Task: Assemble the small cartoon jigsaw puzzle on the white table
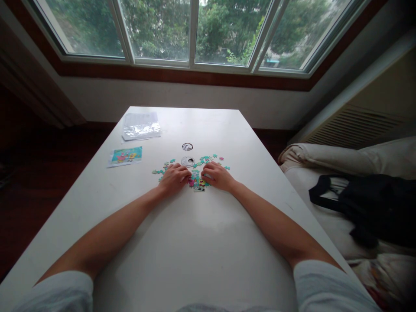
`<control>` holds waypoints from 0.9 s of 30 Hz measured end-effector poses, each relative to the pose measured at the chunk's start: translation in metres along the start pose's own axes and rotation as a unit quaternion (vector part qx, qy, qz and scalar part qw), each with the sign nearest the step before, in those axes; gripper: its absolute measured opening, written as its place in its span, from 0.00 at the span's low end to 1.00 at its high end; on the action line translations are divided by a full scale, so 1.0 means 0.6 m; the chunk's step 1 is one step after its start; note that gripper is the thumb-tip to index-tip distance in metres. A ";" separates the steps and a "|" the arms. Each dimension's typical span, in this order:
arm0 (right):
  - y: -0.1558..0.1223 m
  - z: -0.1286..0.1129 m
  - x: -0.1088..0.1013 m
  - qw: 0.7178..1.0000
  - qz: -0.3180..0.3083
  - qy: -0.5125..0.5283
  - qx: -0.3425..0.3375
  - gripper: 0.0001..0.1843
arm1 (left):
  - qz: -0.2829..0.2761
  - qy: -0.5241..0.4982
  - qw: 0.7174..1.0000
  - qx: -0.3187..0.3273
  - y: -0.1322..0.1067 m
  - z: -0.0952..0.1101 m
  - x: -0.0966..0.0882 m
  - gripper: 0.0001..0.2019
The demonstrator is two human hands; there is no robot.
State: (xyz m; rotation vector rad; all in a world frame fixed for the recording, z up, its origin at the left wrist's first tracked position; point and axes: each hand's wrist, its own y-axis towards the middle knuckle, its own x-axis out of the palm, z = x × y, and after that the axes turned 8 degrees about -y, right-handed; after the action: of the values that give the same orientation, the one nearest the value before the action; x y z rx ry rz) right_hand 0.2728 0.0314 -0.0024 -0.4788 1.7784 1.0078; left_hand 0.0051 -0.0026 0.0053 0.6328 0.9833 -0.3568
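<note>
A partly joined jigsaw puzzle with a colourful cartoon picture lies flat on the white table. My left hand is at its left edge, fingers curled and their tips against the pieces. From the other side, my right hand grips the right edge with thumb and fingers bent together. Whether a single loose piece is between the fingertips of either hand is too small to tell. Loose puzzle pieces are scattered beyond and beside both hands, mostly teal, with a pink one at the right.
Two round discs rest behind the puzzle, the nearer one close to the pieces. On the left are a printed picture sheet and a clear plastic bag over paper. A beige sofa with dark clothing stands right of the table.
</note>
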 end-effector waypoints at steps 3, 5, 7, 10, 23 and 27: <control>-0.001 0.002 0.002 1.000 0.000 0.002 0.002 0.08 | -0.006 0.000 1.000 0.003 0.000 0.001 -0.001 0.09; -0.001 0.002 0.003 1.000 0.000 0.005 0.003 0.09 | -0.013 0.005 1.000 0.008 0.001 0.001 -0.001 0.09; -0.002 0.003 0.003 1.000 0.003 0.010 0.006 0.09 | -0.018 0.010 1.000 0.010 0.001 0.001 -0.001 0.09; -0.003 0.007 0.004 1.000 0.010 0.019 0.015 0.10 | -0.022 0.009 1.000 0.011 0.002 0.000 0.001 0.09; -0.009 0.022 0.018 0.994 0.067 -0.020 0.089 0.08 | -0.024 -0.016 1.000 0.008 0.001 -0.002 0.003 0.07; -0.010 0.026 0.021 0.992 0.070 -0.024 0.103 0.08 | -0.026 -0.011 1.000 0.014 0.001 -0.004 0.003 0.07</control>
State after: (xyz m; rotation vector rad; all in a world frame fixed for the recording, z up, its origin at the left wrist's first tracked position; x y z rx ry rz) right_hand 0.2801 0.0420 -0.0189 -0.2015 1.8676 0.9099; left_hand 0.0050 -0.0006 0.0028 0.6284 0.9765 -0.4234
